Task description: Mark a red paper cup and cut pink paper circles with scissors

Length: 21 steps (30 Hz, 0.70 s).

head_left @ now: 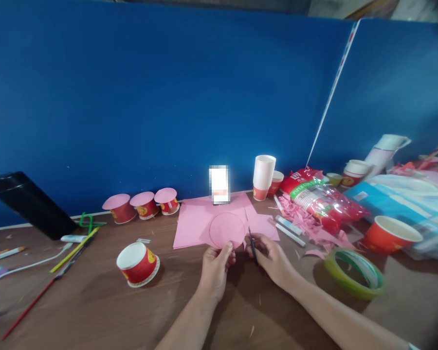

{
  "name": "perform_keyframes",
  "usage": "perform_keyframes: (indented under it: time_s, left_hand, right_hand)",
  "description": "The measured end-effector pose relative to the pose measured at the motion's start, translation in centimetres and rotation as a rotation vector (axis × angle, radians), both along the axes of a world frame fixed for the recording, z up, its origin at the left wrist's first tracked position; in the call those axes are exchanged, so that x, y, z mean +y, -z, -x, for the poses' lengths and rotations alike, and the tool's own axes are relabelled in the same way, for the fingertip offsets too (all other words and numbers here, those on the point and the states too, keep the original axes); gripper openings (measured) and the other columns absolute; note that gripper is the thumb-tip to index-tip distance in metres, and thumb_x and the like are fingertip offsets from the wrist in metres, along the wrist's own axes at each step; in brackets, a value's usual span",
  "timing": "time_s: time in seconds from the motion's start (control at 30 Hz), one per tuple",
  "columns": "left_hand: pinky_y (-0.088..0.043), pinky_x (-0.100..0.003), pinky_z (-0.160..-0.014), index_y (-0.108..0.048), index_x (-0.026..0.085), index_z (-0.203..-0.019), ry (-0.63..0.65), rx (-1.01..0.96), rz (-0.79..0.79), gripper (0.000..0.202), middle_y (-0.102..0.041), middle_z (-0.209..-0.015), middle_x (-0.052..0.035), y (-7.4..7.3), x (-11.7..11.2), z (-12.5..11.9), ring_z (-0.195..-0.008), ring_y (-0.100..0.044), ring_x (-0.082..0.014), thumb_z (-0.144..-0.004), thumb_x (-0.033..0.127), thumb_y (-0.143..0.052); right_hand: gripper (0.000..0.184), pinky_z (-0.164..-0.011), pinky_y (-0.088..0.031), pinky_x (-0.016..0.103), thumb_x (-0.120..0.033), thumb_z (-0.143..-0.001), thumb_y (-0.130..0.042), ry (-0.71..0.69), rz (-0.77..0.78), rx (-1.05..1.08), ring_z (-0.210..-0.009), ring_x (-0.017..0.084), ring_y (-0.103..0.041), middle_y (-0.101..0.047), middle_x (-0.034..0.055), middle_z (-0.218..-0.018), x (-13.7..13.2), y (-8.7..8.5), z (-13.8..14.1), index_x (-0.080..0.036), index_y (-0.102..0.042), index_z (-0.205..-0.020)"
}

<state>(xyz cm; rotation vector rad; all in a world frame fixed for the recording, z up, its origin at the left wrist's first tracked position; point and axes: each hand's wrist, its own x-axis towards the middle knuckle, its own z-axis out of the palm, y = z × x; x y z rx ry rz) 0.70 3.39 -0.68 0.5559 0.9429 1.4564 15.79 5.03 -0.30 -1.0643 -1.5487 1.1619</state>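
Between thumb and fingers, my left hand [217, 267] pinches a pink paper circle [226, 229] with a drawn round outline, held above a stack of pink paper [190, 221]. My right hand [270, 257] grips black scissors [253, 250], whose blades point away from me beside the circle's right edge. Whether the blades touch the paper I cannot tell. A smaller piece of pink paper [264, 226] lies just beyond the scissors. To the left, a red and white paper cup [137, 265] stands rim up on the table.
Three red cups with pink discs on top [144, 206] stand by the blue partition [168, 97]. A cup stack [264, 177], pink scraps [306, 221], a red cup pack [321, 199], an orange cup [392, 238] and a tape roll [354, 274] sit rightward. A black tumbler [32, 204] lies left.
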Motion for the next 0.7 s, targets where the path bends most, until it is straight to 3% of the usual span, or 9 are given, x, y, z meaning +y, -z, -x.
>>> perform_keyframes:
  time_s: [0.7]
  left_hand:
    - [-0.041, -0.017, -0.045, -0.064, 0.008, -0.072, -0.024, 0.005, 0.033, 0.029, -0.059, -0.058, -0.0019, -0.32, 0.01, -0.20, -0.049, -0.051, -0.0062, -0.057, 0.029, -0.076]
  right_hand:
    - [0.034, -0.064, -0.049, 0.026, -0.032, -0.077, -0.059, 0.047, -0.019, 0.039, -0.076, 0.018, -0.061, -0.065, 0.0056, -0.084, 0.13, 0.43, 0.14, -0.016, -0.052, -0.106]
